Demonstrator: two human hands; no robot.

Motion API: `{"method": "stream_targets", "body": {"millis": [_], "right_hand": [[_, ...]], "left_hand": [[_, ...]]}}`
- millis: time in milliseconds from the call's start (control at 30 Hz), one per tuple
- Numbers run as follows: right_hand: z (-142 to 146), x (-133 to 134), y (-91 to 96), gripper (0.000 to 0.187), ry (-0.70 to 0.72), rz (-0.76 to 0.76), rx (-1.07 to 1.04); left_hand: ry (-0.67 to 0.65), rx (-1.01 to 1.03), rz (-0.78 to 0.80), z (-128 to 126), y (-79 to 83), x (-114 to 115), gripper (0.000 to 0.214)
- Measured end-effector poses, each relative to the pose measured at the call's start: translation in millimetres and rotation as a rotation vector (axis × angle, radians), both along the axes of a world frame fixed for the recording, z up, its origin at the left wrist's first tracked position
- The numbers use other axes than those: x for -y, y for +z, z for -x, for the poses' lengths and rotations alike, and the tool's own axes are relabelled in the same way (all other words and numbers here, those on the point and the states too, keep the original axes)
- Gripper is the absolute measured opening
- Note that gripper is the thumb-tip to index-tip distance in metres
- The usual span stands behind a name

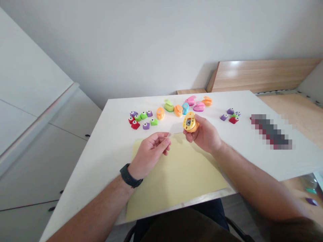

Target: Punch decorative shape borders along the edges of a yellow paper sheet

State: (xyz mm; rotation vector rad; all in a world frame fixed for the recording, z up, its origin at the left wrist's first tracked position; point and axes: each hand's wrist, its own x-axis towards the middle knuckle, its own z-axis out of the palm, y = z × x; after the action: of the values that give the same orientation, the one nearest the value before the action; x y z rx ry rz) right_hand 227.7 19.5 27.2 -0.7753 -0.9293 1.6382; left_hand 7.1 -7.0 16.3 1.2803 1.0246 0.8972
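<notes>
One thin, pale slip point(168, 135) is pinched between the thumb and forefinger of the left hand point(155, 146), just above the far edge of a yellow sheet point(186, 174); what it is made of cannot be told. The right hand point(203, 136) has its grip closed around a yellow-and-orange punch point(189, 122), base turned towards the wearer, held over the desk point(108, 148) beyond that same sheet. The two hands are apart.

Along the desk's far edge stand larger punches point(178, 111); small punches point(143, 115) cluster towards its far left corner, and a second cluster point(234, 120) lies towards the right edge.

The slip seems the likeliest loss: it is light and caught only at the fingertips, so a slackened pinch could drop it, and against the pale surfaces it would be hard to spot. The punch is rounded and held by its side, so a shifted thumb might let it roll free. The sheet lies along the desk's near edge, where a dragging forearm could pull it askew.
</notes>
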Motion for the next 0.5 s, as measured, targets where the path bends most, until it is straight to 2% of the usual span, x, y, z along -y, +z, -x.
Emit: {"method": "stream_targets", "body": {"millis": [100, 300, 500], "right_hand": [[-5, -2, 3.0, 0.039, -0.003, 0.031, -0.027], [-14, -4, 10.0, 0.044, 0.02, 0.053, -0.071], [-22, -5, 15.2, 0.047, 0.053, 0.011, -0.14]], "left_hand": [[0.031, -0.032, -0.03, -2, 1.5, -1, 0.034], [-0.034, -0.146, -0.019, -12, 7.8, -6, 0.035], [-0.115, -0.269, -0.098, -49, 9.0, -43, 0.035]]}}
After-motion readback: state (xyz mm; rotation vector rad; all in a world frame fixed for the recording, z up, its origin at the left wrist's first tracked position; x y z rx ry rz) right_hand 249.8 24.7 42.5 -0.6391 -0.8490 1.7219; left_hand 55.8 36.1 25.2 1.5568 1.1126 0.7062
